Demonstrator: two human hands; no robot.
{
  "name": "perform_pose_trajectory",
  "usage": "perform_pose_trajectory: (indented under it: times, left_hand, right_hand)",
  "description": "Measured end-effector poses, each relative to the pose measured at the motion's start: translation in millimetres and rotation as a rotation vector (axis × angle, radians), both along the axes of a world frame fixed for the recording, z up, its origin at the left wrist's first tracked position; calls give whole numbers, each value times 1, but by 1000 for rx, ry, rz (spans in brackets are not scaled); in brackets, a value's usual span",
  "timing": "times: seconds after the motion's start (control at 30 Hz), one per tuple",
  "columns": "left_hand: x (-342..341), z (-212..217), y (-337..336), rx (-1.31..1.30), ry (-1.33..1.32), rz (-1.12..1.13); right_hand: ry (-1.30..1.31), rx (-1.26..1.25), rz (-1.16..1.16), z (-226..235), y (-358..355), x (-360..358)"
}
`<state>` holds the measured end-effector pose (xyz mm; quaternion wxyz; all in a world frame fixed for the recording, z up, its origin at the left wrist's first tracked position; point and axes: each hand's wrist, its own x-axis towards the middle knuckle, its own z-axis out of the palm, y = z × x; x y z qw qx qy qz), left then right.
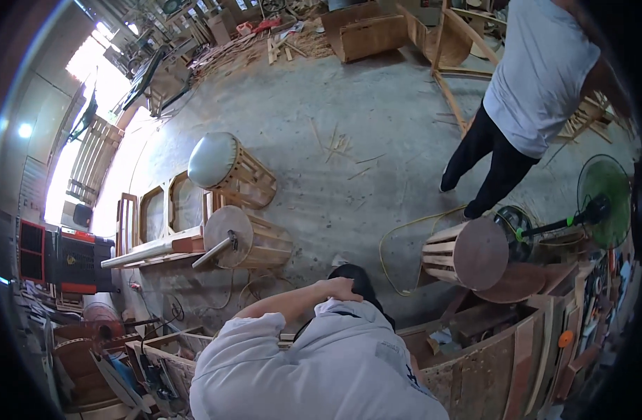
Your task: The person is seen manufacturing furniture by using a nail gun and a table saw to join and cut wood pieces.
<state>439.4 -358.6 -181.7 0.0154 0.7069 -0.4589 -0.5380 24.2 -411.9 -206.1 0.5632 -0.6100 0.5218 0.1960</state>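
Note:
My left hand (343, 288) lies against my front, just above my dark trouser leg (359, 280). Its fingers look curled in, and whatever they may hold is hidden. White shirt cloth (342, 308) is right beside it. My right hand does not show. Ahead to the left, a slatted wooden stool (268, 240) stands with a stick-like piece (214, 253) on its round top. Behind it is another slatted stool with a shiny padded top (213, 159).
A third slatted stool (480, 253) is at the right, near a green fan (602, 203). A person (531, 91) in a white shirt stands beyond it. A yellow cable (382, 255) crosses the floor. Wooden frames (153, 212) stand left; a wooden bin (468, 371) is close by.

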Motion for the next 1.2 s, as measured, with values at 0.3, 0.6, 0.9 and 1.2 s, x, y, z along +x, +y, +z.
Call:
perform_pose_trajectory:
  times: [0.3,0.6,0.9,1.2]
  left_hand:
    - [115,75,94,299,321,282]
    - [133,98,152,87,-10,767]
    - [77,74,194,-29,25,1268]
    - [39,130,178,0,137,1319]
  right_hand:
    - [-61,11,-41,30,1,111]
    - [-40,61,36,24,7,189]
    - [-29,125,126,22,-19,168]
    - [-81,176,278,6,-88,140]
